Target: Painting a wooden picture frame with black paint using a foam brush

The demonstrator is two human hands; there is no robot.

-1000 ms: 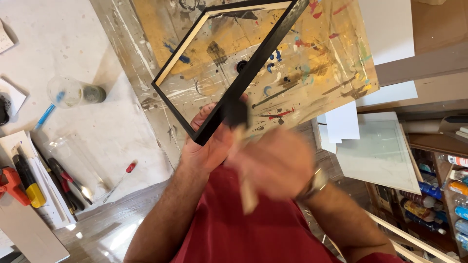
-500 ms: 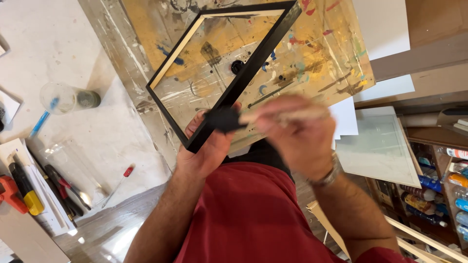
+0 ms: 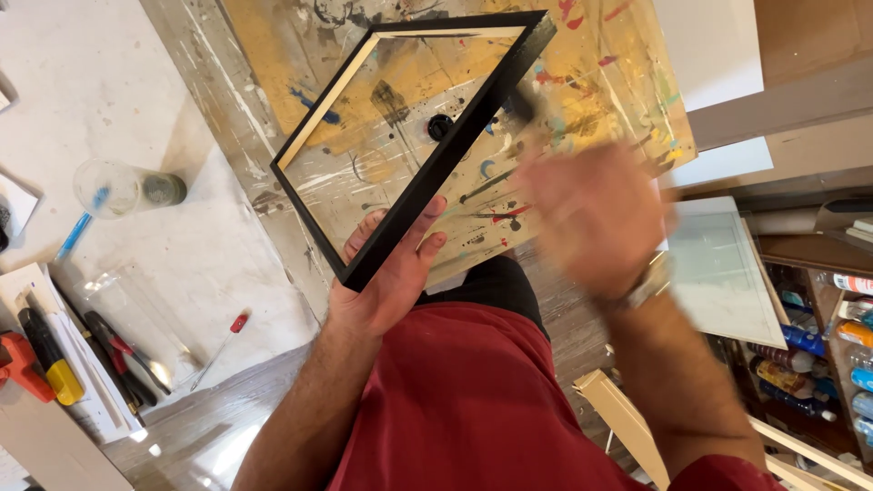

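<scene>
1. Black frame gripped at its near corner by left hand, tilted above the paint-splattered board.
2. Right hand blurred beside the frame's right rail (grip impossible to tell).
3. Shifted up along that rail from the corner half a second back.

One black picture frame, two hands, left hand and right hand, one paint-spattered board, one clear plastic cup, one red-handled screwdriver, one blue pen
</scene>
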